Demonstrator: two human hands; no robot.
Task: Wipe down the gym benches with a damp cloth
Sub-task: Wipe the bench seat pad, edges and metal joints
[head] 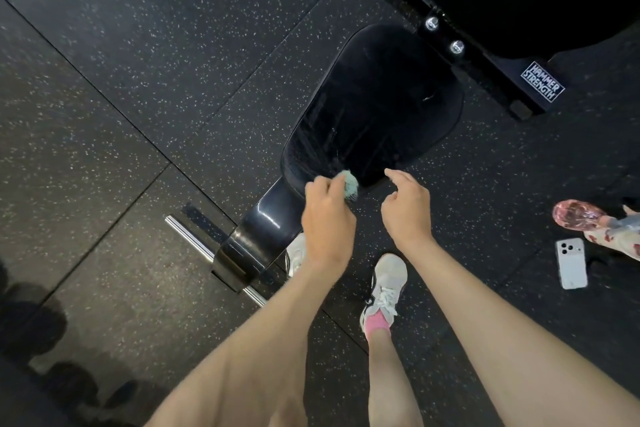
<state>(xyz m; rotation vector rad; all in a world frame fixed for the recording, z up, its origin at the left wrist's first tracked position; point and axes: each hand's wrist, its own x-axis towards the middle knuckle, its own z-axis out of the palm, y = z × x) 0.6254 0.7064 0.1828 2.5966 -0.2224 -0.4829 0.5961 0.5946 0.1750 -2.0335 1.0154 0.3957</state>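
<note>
The cloth, a small pale green wad, sits at the near edge of the black seat pad, pinched in the left hand, whose fingers curl round it. Faint streaks show on the pad's surface. The right hand hovers just off the pad's near corner, apart from the left, fingers loosely bent and holding nothing.

Bunched this tightly, the cloth meets the pad with little of its face, so a pass would likely leave unwiped strips, most of all at the pad's far end by the frame. A loose pinch could also let it slip off the rounded near edge to the floor. To the right of the pad, a white phone lies on the floor, where a sideways step could catch it.
</note>
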